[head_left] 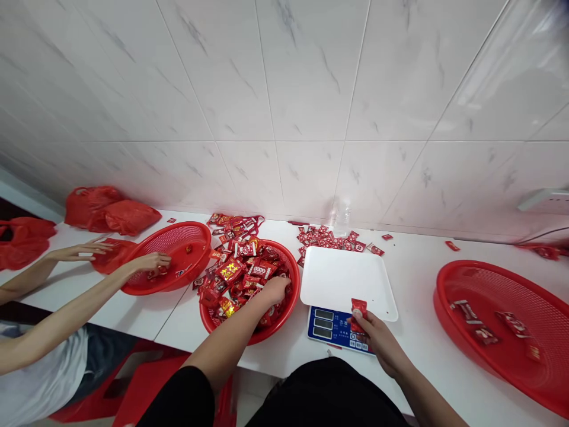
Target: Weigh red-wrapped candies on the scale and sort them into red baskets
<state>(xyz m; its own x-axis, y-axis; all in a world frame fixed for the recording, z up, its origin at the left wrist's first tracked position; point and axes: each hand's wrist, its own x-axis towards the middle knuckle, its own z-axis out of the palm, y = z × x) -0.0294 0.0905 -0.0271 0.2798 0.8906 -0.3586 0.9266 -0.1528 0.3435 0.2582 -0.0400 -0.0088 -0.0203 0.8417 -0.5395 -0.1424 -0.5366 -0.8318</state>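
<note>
My left hand (276, 290) reaches into the right side of a red basket (291, 305) heaped with red packets (231, 270); its fingertips are hidden among them. A small red packet (359, 308) is pinched upright in my right hand (371, 332), above the blue panel of a digital scale (336, 326). The scale's white tray (347, 281) bears only tiny specks. Many small red sachets (324, 238) lie behind the tray.
A wide red basket (480, 270) with several packets stands at the right. On the left, a person's hands (153, 262) are at another red basket (171, 287). Red bags (128, 217) and a clear plastic item (341, 219) sit near the wall.
</note>
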